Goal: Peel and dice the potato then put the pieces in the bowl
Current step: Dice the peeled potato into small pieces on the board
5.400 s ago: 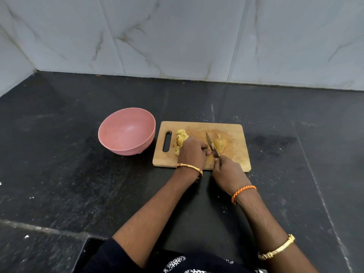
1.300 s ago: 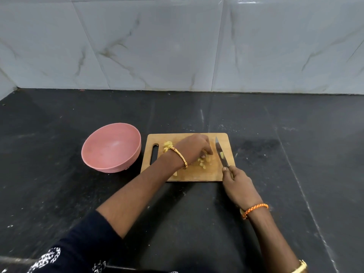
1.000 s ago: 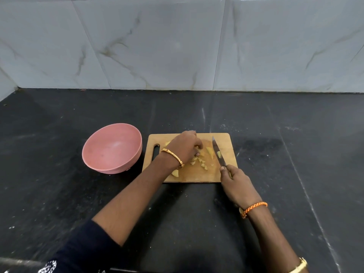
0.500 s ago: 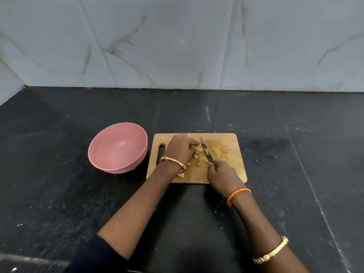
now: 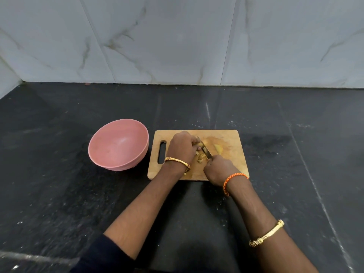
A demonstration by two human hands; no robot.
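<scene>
Black stone counter (image 5: 59, 194) with a marble-tile wall (image 5: 177, 40) behind; wooden cutting board (image 5: 232, 138) sits mid-frame, pink bowl (image 5: 118, 144) just beside it at 9 o'clock. Bowl looks empty — no pieces in it.

Progress: no skin shows on the potato, so peeling seems done. Dicing is well along but not finished. Small yellow potato pieces (image 5: 200, 157) lie on the board between the two hands, and one larger uncut chunk (image 5: 218, 148) rests at 3 o'clock of the blade. Left to do, judging from this: cut down the remaining chunk, then move everything to the bowl.

Grip: right hand (image 5: 218, 169) is closed around the knife (image 5: 204, 148) handle, blade pointing toward 11 o'clock, edge down among the pieces. Left hand (image 5: 182, 148) is curled palm-down over the potato at 9 o'clock of the blade, fingertips (image 5: 199, 148) tucked close beside the steel — pressing a piece in place, it appears, though what is under the palm is hidden. A stray bit peeks out near the left wrist at the board's near edge.
</scene>
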